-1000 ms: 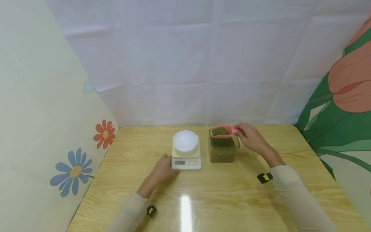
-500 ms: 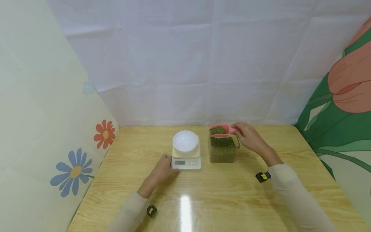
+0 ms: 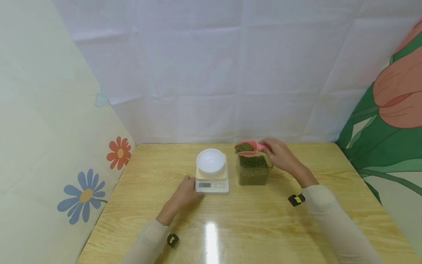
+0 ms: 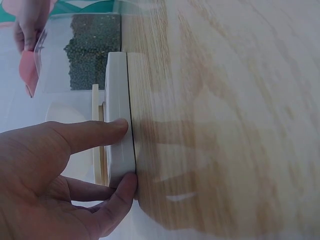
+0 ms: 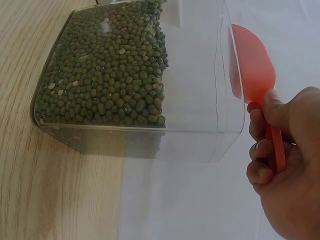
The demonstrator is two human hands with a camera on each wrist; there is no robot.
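Observation:
My left hand (image 3: 185, 191) holds the left front corner of a white kitchen scale (image 3: 212, 191), thumb (image 4: 112, 131) along its front side and fingers by its left side. On the scale's cream platform sits a white bowl (image 3: 211, 161) with nothing visible inside. My right hand (image 3: 279, 152) grips the handle of a pink scoop (image 5: 255, 70), heaped with green mung beans (image 3: 244, 147). The scoop is raised over the back left rim of a clear square container (image 3: 252, 178), which is partly filled with more mung beans (image 5: 110, 75).
The scale and the container stand side by side on a wood-grain table (image 3: 250, 227), a narrow gap between them. A white cloth backdrop (image 3: 197, 73) rises behind the table's back edge. Panels with painted flowers (image 3: 85, 195) flank both sides.
My right hand has moved left and slightly up, carrying the loaded scoop from above the container toward its left rim. The left hand, scale and bowl have stayed in place.

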